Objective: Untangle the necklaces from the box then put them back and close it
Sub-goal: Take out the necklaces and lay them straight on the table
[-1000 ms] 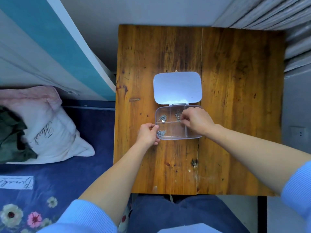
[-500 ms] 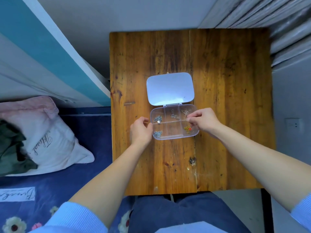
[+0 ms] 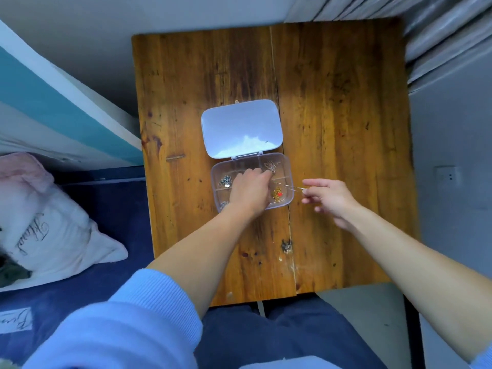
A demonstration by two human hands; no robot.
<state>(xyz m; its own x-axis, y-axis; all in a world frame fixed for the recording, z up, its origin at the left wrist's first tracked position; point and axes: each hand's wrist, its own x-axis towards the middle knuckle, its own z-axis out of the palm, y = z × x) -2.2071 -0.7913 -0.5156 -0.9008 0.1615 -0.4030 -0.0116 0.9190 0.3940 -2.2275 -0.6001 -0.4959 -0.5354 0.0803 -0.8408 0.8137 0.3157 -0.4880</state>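
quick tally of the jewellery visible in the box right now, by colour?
Silver-toned bundles lying in the clear box: 3 (back right, back left, front left, partly hidden by the left hand)
Gold bundle with red charm: 1
Thin chain pinched by the right hand, stretched out over the box's right side: 1
Total: 5

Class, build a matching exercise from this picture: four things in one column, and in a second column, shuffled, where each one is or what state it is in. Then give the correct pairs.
Column A
1. lid
2. left hand
3. right hand
4. gold necklace with a red charm

Column B
a. beside the box, pinching a thin chain
b. lying in a near right compartment
c. swung open, flat on the table
d. reaching into the box

Pairs: 1-c, 2-d, 3-a, 4-b
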